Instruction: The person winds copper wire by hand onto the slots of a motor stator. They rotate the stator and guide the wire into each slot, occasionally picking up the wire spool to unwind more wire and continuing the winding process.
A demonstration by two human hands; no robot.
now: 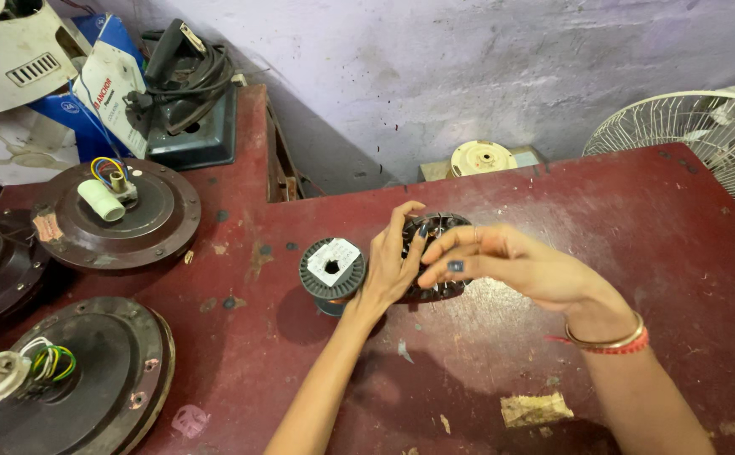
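Note:
A dark round stator core (435, 226) with slots around its rim is held above the dark red table (603, 219). My left hand (388, 270) grips its left side, fingers curled over the edge. My right hand (511, 265) reaches across its front with fingertips pinched at the rim; whatever it pinches is too thin to make out. A bangle and a red thread sit on my right wrist. Just left of my left hand stands a black spool (332, 268) with a white paper scrap on top.
Ceiling fan motor housings (119, 215) (89, 379) with coloured wires lie at the left. A black clothes iron (184, 80) and boxes stand at the back left. A white fan guard (705, 139) leans at the right edge. Paper scraps (536, 409) litter the tabletop.

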